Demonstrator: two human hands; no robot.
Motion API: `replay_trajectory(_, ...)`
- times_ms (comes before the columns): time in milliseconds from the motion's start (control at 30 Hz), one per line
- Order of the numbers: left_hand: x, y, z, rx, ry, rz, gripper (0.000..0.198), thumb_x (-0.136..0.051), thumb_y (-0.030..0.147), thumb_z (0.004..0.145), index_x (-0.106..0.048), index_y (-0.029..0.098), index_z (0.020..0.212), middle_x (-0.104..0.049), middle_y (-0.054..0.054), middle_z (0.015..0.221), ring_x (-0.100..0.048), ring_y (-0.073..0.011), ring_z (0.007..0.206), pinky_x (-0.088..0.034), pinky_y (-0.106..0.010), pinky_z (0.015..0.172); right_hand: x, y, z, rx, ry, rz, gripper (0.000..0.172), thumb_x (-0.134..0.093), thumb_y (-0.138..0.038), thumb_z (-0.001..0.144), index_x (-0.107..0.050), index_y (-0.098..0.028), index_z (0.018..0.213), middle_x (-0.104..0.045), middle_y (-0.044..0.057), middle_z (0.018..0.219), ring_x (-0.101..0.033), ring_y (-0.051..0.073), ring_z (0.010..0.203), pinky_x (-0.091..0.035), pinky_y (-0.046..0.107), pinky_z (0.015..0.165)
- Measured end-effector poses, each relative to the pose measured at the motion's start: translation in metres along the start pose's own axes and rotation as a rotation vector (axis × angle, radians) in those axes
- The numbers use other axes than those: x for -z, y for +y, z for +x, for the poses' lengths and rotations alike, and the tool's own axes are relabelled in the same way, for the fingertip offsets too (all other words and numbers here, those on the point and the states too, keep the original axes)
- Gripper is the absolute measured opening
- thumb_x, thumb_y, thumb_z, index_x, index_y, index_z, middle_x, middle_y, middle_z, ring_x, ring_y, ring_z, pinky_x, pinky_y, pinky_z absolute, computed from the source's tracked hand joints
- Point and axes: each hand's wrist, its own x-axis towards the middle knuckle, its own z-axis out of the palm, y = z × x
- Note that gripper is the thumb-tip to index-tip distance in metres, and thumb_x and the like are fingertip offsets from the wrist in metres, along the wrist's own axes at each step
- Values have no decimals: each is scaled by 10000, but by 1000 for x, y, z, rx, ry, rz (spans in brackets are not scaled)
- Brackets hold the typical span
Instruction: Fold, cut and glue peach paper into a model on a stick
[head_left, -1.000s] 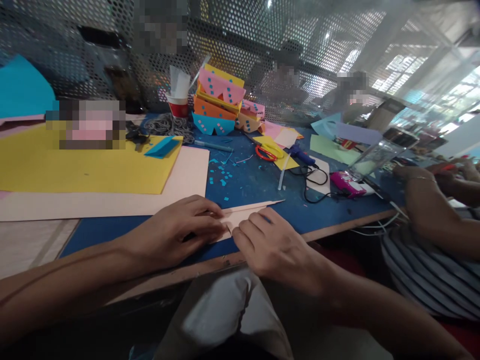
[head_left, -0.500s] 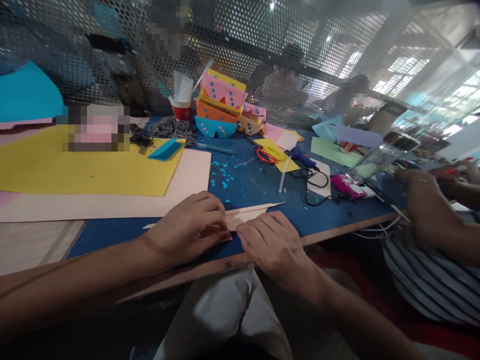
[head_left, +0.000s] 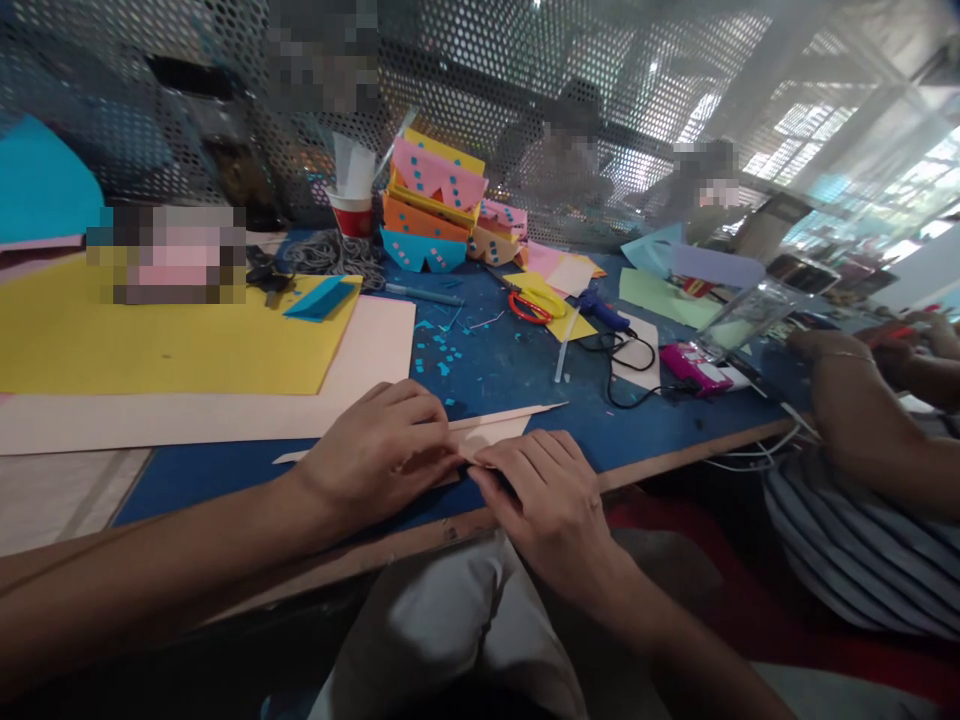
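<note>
Smooth, matt paper piece [head_left: 493, 430].

A blue tabletop [head_left: 510, 372] with a wood-coloured edge [head_left: 682, 452] runs from left to right; a pale surface [head_left: 41, 500] with a darker stripe adjoins it at near left. Along the far side stands a perforated screen [head_left: 480, 55], its holes letting light through. Gridded windows [head_left: 806, 132] glow at far right (the brightest part of the room), while the space below the tabletop is dark.

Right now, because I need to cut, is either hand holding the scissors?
No: the left hand and right hand touch pale paper, apart from the scissors.
</note>
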Motion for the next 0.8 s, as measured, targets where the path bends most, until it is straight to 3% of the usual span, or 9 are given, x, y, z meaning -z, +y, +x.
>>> replay_trajectory(333, 4, 2, -1, 34, -1, -58, 135, -669, 264, 1032, -754, 213, 940, -760, -28, 922, -660, -212, 893, -483, -332, 782, -16, -10, 0, -176, 142, 31, 163, -664, -256, 1064, -673, -217, 905, -695, 14, 856, -624, 202, 842, -399, 388, 802)
replay_trajectory(800, 11, 1, -9, -62, 27, -7, 155, -603, 192, 1038, -747, 222, 988, -800, -20, 974, -717, -214, 967, -526, -367, 871, -19, -15, 5, -274, 172, 35, 188, -657, -187, 1011, -620, -229, 832, -681, -3, 813, -603, 193, 802, -374, 375, 779)
